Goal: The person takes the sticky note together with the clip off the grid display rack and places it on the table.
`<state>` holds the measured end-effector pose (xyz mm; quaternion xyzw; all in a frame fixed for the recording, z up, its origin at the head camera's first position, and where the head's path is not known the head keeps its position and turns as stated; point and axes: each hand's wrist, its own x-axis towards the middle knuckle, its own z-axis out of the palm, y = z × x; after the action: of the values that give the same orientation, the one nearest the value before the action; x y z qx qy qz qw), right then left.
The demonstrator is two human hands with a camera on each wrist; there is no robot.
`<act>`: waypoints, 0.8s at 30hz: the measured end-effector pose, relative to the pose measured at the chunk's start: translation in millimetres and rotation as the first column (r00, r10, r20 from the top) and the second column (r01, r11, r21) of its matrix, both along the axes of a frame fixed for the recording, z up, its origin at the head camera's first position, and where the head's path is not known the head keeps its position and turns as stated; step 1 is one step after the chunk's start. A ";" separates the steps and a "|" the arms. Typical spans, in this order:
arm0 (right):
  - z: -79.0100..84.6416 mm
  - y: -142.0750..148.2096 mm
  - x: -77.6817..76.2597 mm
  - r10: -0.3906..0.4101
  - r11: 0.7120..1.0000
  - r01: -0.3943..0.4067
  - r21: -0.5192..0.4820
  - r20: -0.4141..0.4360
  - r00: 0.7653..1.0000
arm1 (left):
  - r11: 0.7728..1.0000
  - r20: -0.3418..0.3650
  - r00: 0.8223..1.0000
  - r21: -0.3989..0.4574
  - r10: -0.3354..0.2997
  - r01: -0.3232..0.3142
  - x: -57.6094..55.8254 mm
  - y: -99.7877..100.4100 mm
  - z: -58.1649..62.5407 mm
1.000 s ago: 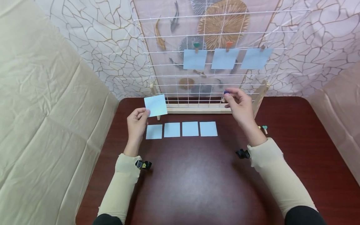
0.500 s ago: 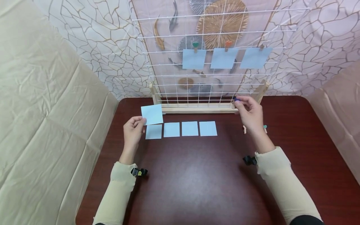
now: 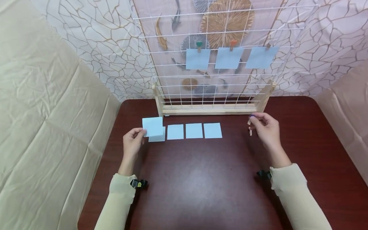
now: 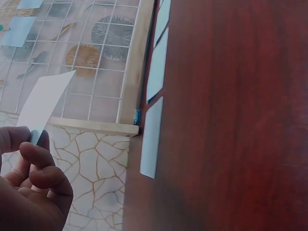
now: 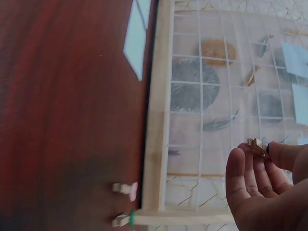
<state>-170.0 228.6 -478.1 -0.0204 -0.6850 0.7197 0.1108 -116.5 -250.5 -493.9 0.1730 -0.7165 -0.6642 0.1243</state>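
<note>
My left hand [image 3: 132,143] pinches a light blue square paper note [image 3: 152,126] by its lower corner; in the left wrist view the note [image 4: 45,98] appears tilted, almost edge-on. In the head view it overlaps the leftmost note [image 3: 156,139] of a row on the table. My right hand [image 3: 267,131] pinches a small wooden clothespin [image 3: 249,120] with a dark blue top between thumb and fingers. Close below it on the table lies another mini clothespin [image 3: 250,132]. The right wrist view shows a pink-topped clothespin [image 5: 125,188] and a green-topped clothespin [image 5: 124,219] there.
A white wire grid [image 3: 198,76] stands on a wooden base [image 3: 210,111] at the table's back. Several blue notes [image 3: 194,131] lie in a row before it. Three notes [image 3: 197,59] hang on the grid from clothespins. Beige cloth [image 3: 57,127] bounds the left side.
Both hands have drawn back from the grid toward the person. The left lowered its note down and leftward; the right carried its clothespin to the right and down, near the loose clothespins.
</note>
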 end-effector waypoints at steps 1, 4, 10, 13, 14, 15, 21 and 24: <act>-2.6 1.3 1.5 -0.001 1.000 0.001 -0.019 0.004 1.000 | 1.000 0.009 1.000 0.000 0.002 -0.002 1.0 -0.2 -1.5; -9.7 3.5 5.8 -0.001 1.000 0.001 -0.019 0.023 1.000 | 1.000 0.025 1.000 0.003 0.008 -0.008 3.7 -0.4 -5.5; -21.1 6.0 12.1 0.012 0.999 -0.016 0.050 0.065 0.998 | 1.000 0.052 0.999 -0.007 -0.012 0.012 9.2 -1.8 -13.0; -27.1 8.7 14.2 0.016 0.989 -0.028 0.145 0.084 0.996 | 0.999 0.073 0.997 -0.022 -0.031 0.033 13.2 -5.1 -15.7; -29.4 10.4 14.8 0.017 0.983 -0.033 0.182 0.093 0.996 | 0.999 0.081 0.996 -0.029 -0.038 0.040 14.5 -6.1 -16.4; -31.7 12.2 15.5 0.017 0.974 -0.039 0.222 0.101 0.995 | 0.998 0.089 0.995 -0.037 -0.044 0.047 16.0 -7.1 -16.8; -43.6 22.6 18.9 0.031 0.950 -0.072 0.305 0.140 0.990 | 0.994 0.148 0.986 -0.064 -0.083 0.093 24.1 -13.5 -22.2; -47.5 26.0 20.4 0.062 0.941 -0.109 0.322 0.153 0.986 | 0.988 0.202 0.973 -0.081 -0.113 0.131 27.5 -17.2 -27.1</act>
<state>-149.5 254.6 -525.6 -0.0223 -0.8018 0.5963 0.0326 -89.0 -267.8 -521.1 0.1874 -0.7648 -0.6161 0.0198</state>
